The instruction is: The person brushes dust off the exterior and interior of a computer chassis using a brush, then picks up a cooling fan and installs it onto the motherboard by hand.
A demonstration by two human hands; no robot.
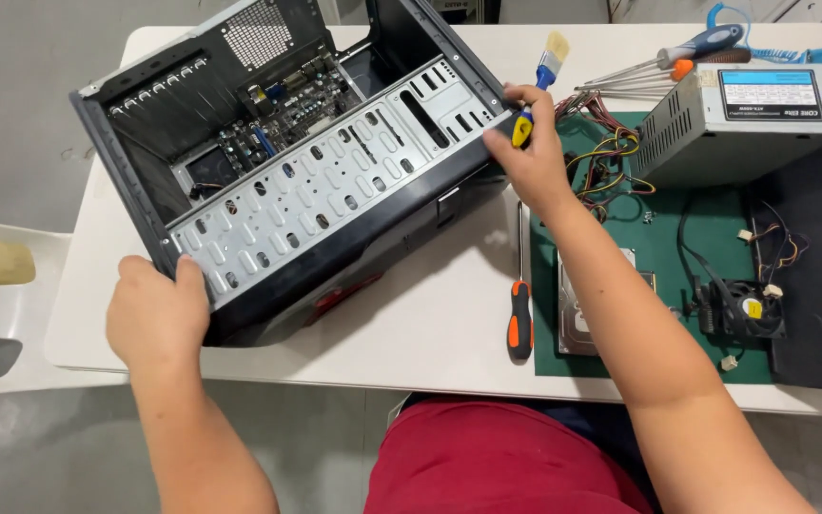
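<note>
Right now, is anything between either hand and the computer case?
Nothing visible. The left hand already grips the near corner of the computer case. The right hand holds its far corner, with a small brush pinched in the fingers against the metal edge.

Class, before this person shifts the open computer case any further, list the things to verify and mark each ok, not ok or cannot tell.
1. Left hand grips the computer case at its near corner: ok.
2. Right hand free for a full grip: not ok, it also holds a small brush.
3. Orange-handled screwdriver clear of the case: ok, it lies apart on the table.
4. Power supply cables unplugged from the board: cannot tell.
5. Case resting flat: not ok, it is tilted.
</note>
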